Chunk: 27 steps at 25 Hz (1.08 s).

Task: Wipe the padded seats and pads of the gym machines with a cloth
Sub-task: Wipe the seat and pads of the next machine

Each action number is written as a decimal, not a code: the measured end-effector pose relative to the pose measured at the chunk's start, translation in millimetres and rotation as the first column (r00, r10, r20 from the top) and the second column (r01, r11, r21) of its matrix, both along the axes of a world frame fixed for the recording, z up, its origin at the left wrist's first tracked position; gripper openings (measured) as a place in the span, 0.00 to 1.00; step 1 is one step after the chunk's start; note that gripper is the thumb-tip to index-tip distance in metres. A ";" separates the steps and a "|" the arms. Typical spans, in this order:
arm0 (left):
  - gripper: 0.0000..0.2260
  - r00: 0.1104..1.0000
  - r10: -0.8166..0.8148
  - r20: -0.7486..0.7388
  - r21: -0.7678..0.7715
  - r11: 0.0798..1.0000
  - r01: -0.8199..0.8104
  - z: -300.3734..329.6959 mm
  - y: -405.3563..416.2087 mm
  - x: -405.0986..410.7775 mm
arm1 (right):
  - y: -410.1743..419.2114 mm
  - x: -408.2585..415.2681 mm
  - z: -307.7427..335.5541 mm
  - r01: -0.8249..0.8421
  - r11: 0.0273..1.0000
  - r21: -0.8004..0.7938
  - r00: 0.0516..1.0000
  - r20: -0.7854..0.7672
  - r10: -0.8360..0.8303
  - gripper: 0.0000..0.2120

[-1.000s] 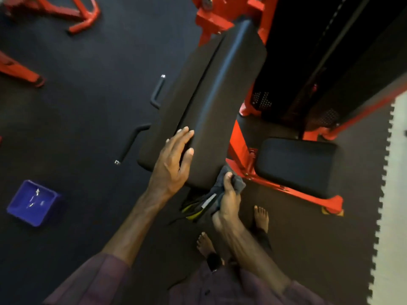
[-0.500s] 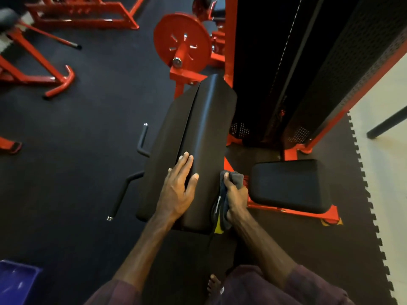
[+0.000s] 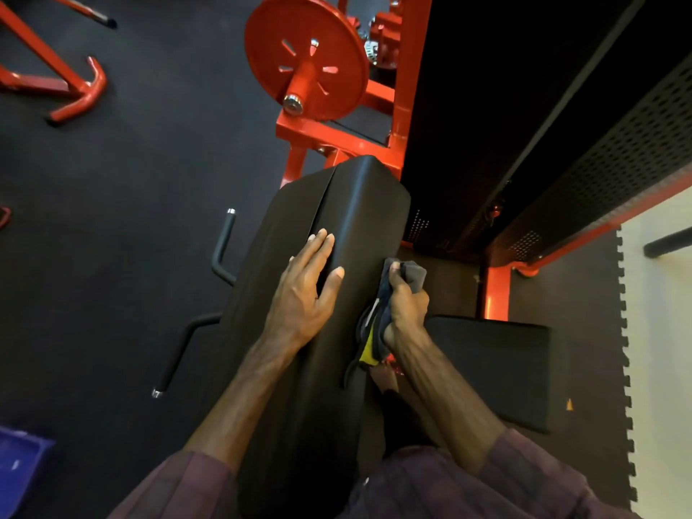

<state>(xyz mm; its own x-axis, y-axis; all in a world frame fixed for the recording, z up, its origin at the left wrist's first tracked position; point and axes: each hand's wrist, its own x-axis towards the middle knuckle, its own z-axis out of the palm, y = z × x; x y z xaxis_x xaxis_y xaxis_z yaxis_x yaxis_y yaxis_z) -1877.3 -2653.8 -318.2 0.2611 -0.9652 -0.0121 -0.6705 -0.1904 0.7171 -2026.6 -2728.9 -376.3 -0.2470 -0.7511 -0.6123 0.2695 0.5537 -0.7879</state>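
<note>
In the head view, the long black back pad (image 3: 337,294) runs from the frame's centre down to the lower edge. The left hand (image 3: 303,290) is laid flat on it, fingers straight and close together. At the pad's right edge, the cloth (image 3: 389,301) is clamped in the curled fingers of the right hand (image 3: 406,305), bunched into a wad with a loose yellow end hanging below. The seat pad (image 3: 494,368) lies untouched at the right.

With so little cloth spread, streaks or missed strips are likely. The dangling end could be snagged on the red frame (image 3: 496,294) below. The pad's far end near the red weight plate (image 3: 307,58) may be skipped, being a long reach.
</note>
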 end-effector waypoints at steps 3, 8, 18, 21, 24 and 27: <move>0.27 0.999 0.033 -0.016 -0.026 0.999 -0.033 -3.2 -23.8 1.3 | -43.3 1.7 -1.3 0.008 0.995 0.100 1.000 -0.002 -0.008 0.08; 0.28 0.997 0.072 -0.022 -0.044 0.996 -0.073 -5.6 -51.9 6.6 | -135.1 5.2 6.1 -0.107 0.994 0.008 0.990 -0.089 0.108 0.08; 0.39 0.940 0.285 -0.190 0.088 0.958 -0.273 -19.1 -71.7 32.0 | -242.0 17.8 59.7 -0.876 0.480 -0.040 0.442 -0.465 0.767 0.06; 0.37 0.893 0.353 -0.278 0.130 0.935 -0.329 -34.4 -68.4 51.4 | -257.1 48.1 87.2 -0.948 0.309 -0.069 0.312 -0.378 0.872 0.07; 0.34 0.878 0.382 -0.288 0.146 0.924 -0.354 -53.4 -60.5 65.7 | -273.3 97.1 102.5 -0.998 0.061 0.030 0.045 -0.378 0.925 0.10; 0.36 0.883 0.397 -0.252 0.157 0.917 -0.367 -65.2 -54.6 75.4 | -274.5 146.8 102.2 -0.969 -0.110 0.221 -0.217 -0.548 0.808 0.08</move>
<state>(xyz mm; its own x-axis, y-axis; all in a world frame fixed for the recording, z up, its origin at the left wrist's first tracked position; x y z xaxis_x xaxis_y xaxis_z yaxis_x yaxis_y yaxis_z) -1801.8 -2708.4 -383.4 0.5813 -0.7808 -0.2292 -0.3119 -0.4739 0.8235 -1879.8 -3003.4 -274.2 0.7092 -0.4711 -0.5244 -0.6878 -0.2992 -0.6614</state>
